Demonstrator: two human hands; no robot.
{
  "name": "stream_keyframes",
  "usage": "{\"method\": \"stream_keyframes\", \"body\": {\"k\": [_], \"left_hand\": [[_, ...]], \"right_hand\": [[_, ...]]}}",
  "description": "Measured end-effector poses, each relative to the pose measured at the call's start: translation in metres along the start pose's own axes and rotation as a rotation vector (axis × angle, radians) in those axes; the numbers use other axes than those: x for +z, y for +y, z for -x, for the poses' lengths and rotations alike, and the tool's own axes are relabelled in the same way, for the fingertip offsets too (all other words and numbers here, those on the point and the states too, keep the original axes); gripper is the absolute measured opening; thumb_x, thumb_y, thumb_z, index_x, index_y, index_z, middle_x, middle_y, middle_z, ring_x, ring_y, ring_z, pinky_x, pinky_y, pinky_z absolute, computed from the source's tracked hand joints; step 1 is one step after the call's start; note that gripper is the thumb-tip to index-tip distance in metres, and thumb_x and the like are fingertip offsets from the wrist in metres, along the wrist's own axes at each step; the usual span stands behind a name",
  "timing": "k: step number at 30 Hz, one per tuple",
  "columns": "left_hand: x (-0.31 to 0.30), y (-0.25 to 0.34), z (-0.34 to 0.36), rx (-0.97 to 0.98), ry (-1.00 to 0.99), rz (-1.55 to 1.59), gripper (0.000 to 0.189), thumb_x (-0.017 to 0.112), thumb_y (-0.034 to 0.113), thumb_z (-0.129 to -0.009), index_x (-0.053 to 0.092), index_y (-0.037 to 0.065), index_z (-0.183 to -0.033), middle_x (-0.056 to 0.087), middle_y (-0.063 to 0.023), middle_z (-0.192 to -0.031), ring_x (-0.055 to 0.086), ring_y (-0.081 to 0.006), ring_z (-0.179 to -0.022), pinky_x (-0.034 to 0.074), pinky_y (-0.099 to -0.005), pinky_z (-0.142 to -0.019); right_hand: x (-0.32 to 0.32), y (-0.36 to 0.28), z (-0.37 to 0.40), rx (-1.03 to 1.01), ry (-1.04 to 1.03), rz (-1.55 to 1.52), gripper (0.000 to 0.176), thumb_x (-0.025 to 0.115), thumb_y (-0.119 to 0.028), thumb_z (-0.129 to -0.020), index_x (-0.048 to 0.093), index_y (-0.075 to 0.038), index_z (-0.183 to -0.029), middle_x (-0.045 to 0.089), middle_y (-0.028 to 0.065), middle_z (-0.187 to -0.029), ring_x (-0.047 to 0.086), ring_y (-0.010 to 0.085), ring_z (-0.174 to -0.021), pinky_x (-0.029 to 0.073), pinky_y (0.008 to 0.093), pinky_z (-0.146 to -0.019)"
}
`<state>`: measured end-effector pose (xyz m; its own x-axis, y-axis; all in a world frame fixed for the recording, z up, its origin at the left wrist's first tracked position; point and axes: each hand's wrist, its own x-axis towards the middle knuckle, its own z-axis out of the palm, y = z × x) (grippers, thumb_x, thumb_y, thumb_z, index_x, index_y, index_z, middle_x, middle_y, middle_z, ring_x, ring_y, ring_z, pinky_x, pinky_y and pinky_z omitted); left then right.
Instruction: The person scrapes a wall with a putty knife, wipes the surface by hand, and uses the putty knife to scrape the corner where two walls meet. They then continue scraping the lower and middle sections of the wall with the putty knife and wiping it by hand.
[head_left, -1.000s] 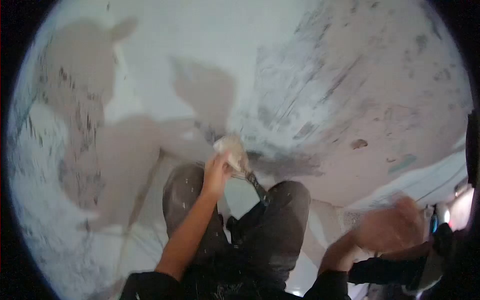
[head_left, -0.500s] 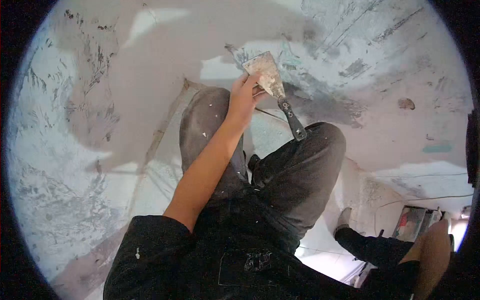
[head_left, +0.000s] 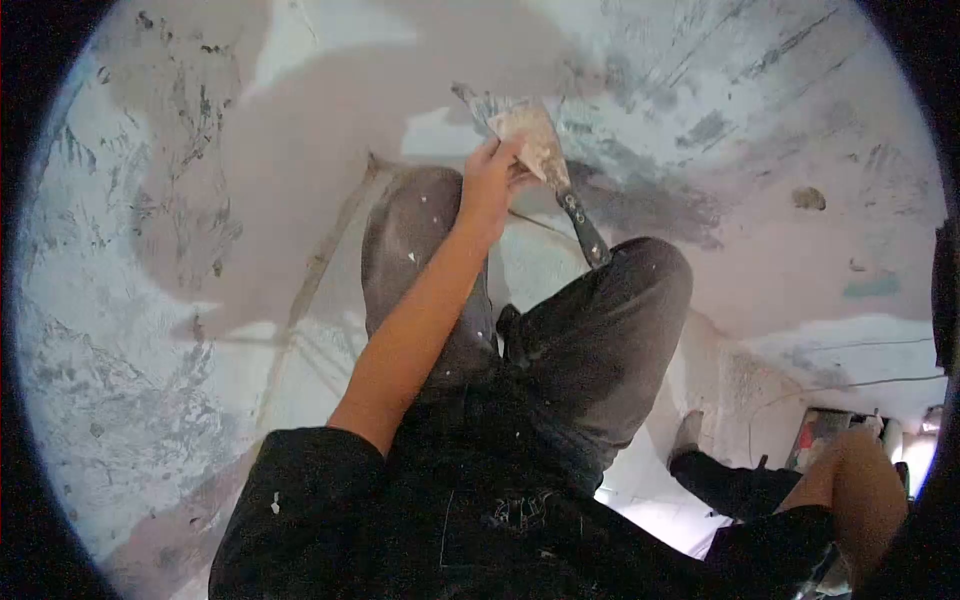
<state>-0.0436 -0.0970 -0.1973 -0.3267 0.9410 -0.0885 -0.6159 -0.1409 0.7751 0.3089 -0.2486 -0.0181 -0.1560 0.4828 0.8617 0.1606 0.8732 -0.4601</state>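
Observation:
My left hand (head_left: 492, 180) reaches up from the left with its fingers closed on the wide, plaster-crusted blade of a scraper (head_left: 538, 148). The scraper's dark handle points down and right, ending just above the raised right knee (head_left: 650, 270). A second, thin pointed piece shows behind the blade's upper left corner; what it belongs to is unclear. At the lower right my right arm (head_left: 868, 490) is sharply bent, and its hand is out of the picture past the bottom edge. A small pale item at the bottom edge beside that forearm is too blurred to name.
A pale surface with grey smears (head_left: 120, 380) spreads around the dark-trousered legs. A brown lump (head_left: 809, 198) sits at the right. Beyond a thin cable (head_left: 850, 385) stands a box-like container (head_left: 835, 430). A foot (head_left: 688, 430) with a dark trouser leg shows at the lower right.
The scraper has tilted slightly in my left hand, its handle end shifting up and left. My right elbow has moved a little left and its forearm now shows more clearly.

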Motion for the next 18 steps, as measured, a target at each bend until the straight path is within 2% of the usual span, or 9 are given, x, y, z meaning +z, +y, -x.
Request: {"method": "stream_keyframes", "body": {"k": [2, 4, 6, 11, 13, 14, 15, 17, 18], "left_hand": [[0.0, 0.001, 0.005, -0.033, -0.041, -0.003, 0.044, 0.063, 0.025, -0.098, 0.052, -0.001, -0.133, 0.063, -0.0105, -0.116, 0.065, -0.0237, -0.103, 0.056, -0.0362, -0.088], [0.001, 0.004, 0.005, -0.066, -0.001, -0.028, 0.047, 0.063, 0.027, -0.099, 0.052, 0.0, -0.135, 0.063, -0.0114, -0.12, 0.064, -0.0229, -0.104, 0.055, -0.0377, -0.089], [0.01, 0.011, 0.01, -0.089, 0.076, -0.114, 0.034, 0.057, 0.028, -0.102, 0.061, 0.0, -0.122, 0.067, -0.0088, -0.11, 0.068, -0.018, -0.095, 0.058, -0.0357, -0.082], [-0.002, -0.005, 0.001, -0.069, -0.14, -0.071, 0.036, 0.06, 0.029, -0.101, 0.061, -0.001, -0.121, 0.07, -0.0076, -0.099, 0.07, -0.0164, -0.086, 0.057, -0.0311, -0.074], [0.008, 0.012, 0.012, -0.115, -0.151, -0.163, 0.032, 0.062, 0.031, -0.1, 0.064, 0.002, -0.114, 0.07, -0.0064, -0.097, 0.069, -0.0151, -0.083, 0.057, -0.0288, -0.072], [0.021, 0.019, 0.013, -0.075, -0.227, -0.105, 0.031, 0.063, 0.031, -0.099, 0.065, 0.002, -0.111, 0.07, -0.006, -0.097, 0.069, -0.0142, -0.083, 0.057, -0.0283, -0.071], [0.038, 0.035, 0.012, -0.027, -0.259, -0.108, 0.031, 0.063, 0.031, -0.099, 0.065, 0.002, -0.111, 0.07, -0.006, -0.097, 0.069, -0.0142, -0.083, 0.057, -0.0283, -0.071], [0.068, 0.065, 0.01, -0.059, -0.394, -0.199, 0.029, 0.064, 0.031, -0.099, 0.065, 0.003, -0.105, 0.067, -0.0039, -0.095, 0.067, -0.0121, -0.083, 0.057, -0.0285, -0.071], [0.08, 0.075, -0.003, -0.038, -0.41, -0.209, 0.029, 0.064, 0.031, -0.099, 0.065, 0.003, -0.105, 0.067, -0.0039, -0.095, 0.067, -0.0121, -0.083, 0.057, -0.0285, -0.071]], "right_hand": [[0.001, 0.0, -0.01, -0.077, 0.028, -0.027, 0.023, 0.056, -0.028, -0.098, 0.06, -0.009, -0.111, 0.064, 0.0133, -0.097, 0.061, 0.0228, -0.089, 0.049, 0.041, -0.086], [0.002, -0.005, -0.022, -0.168, 0.06, -0.042, 0.022, 0.056, -0.028, -0.098, 0.06, -0.01, -0.11, 0.064, 0.0132, -0.096, 0.061, 0.0222, -0.089, 0.049, 0.0407, -0.086], [-0.002, -0.015, -0.029, -0.267, 0.102, -0.037, 0.021, 0.056, -0.028, -0.098, 0.06, -0.011, -0.109, 0.064, 0.013, -0.095, 0.061, 0.0215, -0.088, 0.049, 0.0404, -0.086], [-0.009, -0.052, -0.031, -0.473, 0.209, -0.037, 0.019, 0.057, -0.028, -0.098, 0.061, -0.013, -0.107, 0.064, 0.0125, -0.092, 0.061, 0.0198, -0.087, 0.049, 0.0397, -0.086], [0.022, 0.031, 0.026, -0.058, -0.121, 0.754, 0.047, 0.071, -0.019, -0.092, 0.054, -0.008, -0.135, 0.061, 0.0089, -0.104, 0.059, 0.0174, -0.099, 0.048, 0.0354, -0.088], [0.058, 0.018, -0.021, 0.329, -0.335, 0.275, 0.052, 0.067, -0.024, -0.096, 0.047, -0.007, -0.142, 0.061, 0.0094, -0.114, 0.057, 0.0173, -0.102, 0.047, 0.0342, -0.087], [0.077, 0.04, -0.023, 0.51, -0.33, 0.159, 0.049, 0.066, -0.016, -0.095, 0.051, -0.003, -0.141, 0.065, 0.0136, -0.11, 0.062, 0.0194, -0.097, 0.05, 0.0356, -0.09], [0.095, 0.086, -0.004, 0.566, -0.465, 0.05, 0.063, 0.063, -0.019, -0.098, 0.037, -0.005, -0.153, 0.061, 0.0138, -0.112, 0.061, 0.0192, -0.095, 0.05, 0.0376, -0.089], [0.106, 0.093, -0.008, 0.544, -0.448, 0.049, 0.063, 0.063, -0.019, -0.098, 0.037, -0.005, -0.153, 0.061, 0.0138, -0.112, 0.061, 0.0192, -0.095, 0.05, 0.0376, -0.089]]}}
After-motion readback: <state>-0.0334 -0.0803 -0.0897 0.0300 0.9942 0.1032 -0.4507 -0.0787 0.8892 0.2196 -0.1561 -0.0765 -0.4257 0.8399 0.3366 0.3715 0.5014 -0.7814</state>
